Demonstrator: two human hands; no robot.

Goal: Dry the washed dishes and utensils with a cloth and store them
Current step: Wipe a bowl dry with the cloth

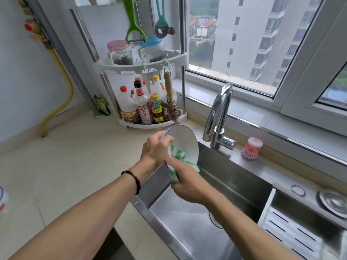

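Observation:
A white plate (pixel 185 140) with a thin blue rim is held tilted on edge above the left end of the steel sink (pixel 189 228). My left hand (pixel 155 149) grips its left rim, fingers curled over the edge. My right hand (pixel 187 184) holds a green and white cloth (pixel 179 155) bunched against the plate's face. Part of the cloth hangs below the plate's lower edge.
A chrome faucet (pixel 218 117) rises behind the sink, with a pink dish brush (pixel 251 148) beside it. A corner rack (pixel 144 62) holds sauce bottles (pixel 144 107) and jars. Beige counter (pixel 62 166) lies left. A slotted steel tray (pixel 300 229) sits at the sink's right. A white dish (pixel 2 201) pokes in at far left.

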